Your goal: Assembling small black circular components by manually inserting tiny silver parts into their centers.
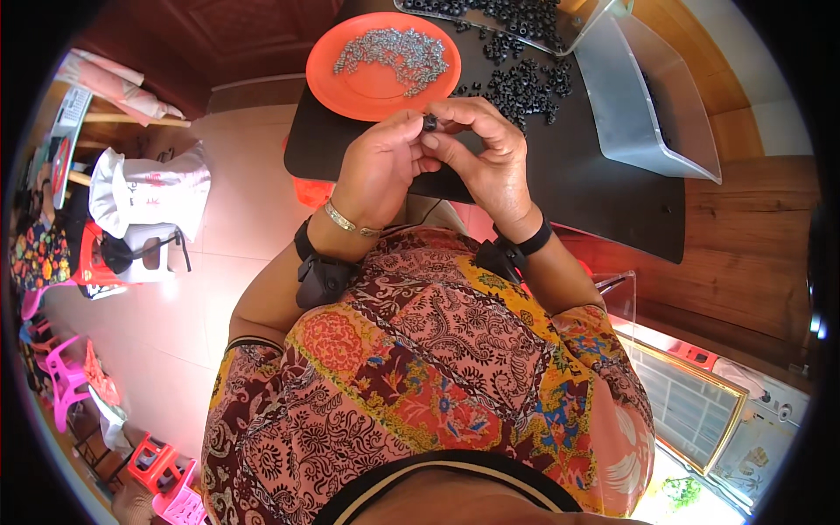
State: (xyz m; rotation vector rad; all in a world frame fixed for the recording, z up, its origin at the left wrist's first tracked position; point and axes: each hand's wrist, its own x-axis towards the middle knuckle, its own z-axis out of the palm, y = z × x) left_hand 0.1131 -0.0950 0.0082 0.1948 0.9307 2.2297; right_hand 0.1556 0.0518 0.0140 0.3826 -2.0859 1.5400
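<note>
In front of me, just over the near edge of a black table (577, 188), my left hand (382, 162) and my right hand (486, 157) meet at the fingertips. Between them they pinch a small black rounded part (430, 122); its exact kind is too small to tell. Both hands are closed, and some fingers are hidden behind others. Right beyond my hands lies an orange-red plate (325, 74) with a spread of small silver metal pieces (407, 57). To its right, many similar small black parts (529, 92) are scattered loose on the table.
A clear tray (525, 35) of black parts sits at the far edge, and a translucent bin (630, 96) stands tilted at the right. Left on the floor are a white sack (153, 188), red stools (150, 459) and a pink chair (63, 381). A gold-framed panel (700, 398) is lower right.
</note>
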